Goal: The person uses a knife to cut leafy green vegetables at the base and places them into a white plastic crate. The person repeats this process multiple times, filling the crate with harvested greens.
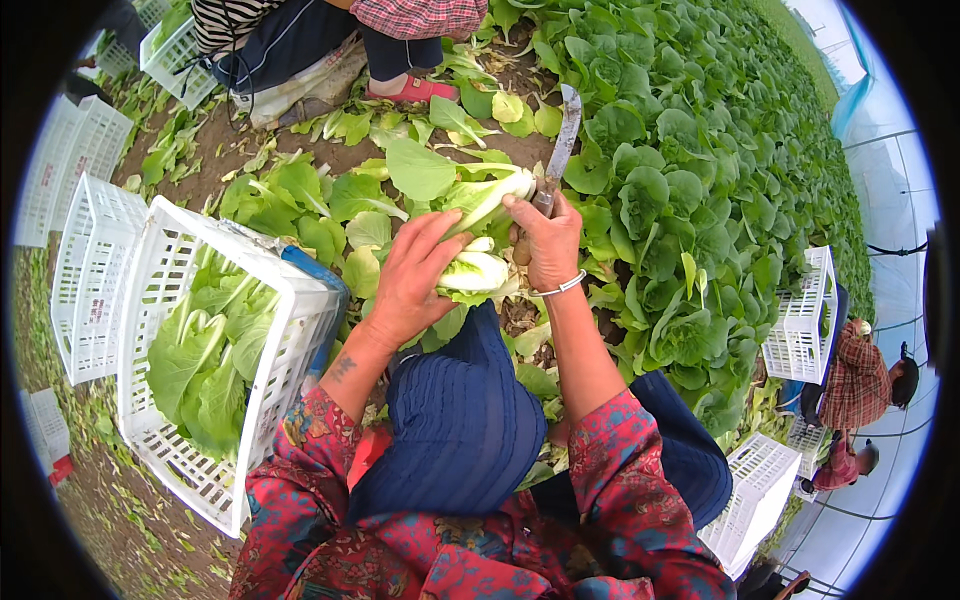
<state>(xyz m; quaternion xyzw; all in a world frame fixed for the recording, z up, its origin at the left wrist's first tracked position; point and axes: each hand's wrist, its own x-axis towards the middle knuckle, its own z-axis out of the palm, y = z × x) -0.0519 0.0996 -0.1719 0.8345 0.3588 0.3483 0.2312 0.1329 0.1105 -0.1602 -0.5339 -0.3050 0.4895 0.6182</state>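
My left hand holds a pale-stemmed head of leafy greens, whose cut base points right. A second pale head lies just below it, against the fingers of the same hand. In my right hand is a harvesting knife with a long, slightly curved, soiled blade pointing up and away. The right thumb touches the base of the upper head, close to the blade's lower end. Fingers hide most of the knife's handle.
A white plastic crate holding leafy greens stands tilted at my left, other crates beyond. Dense growing plants fill the right. Trimmed leaves litter the soil. A person sits ahead; other people are far right.
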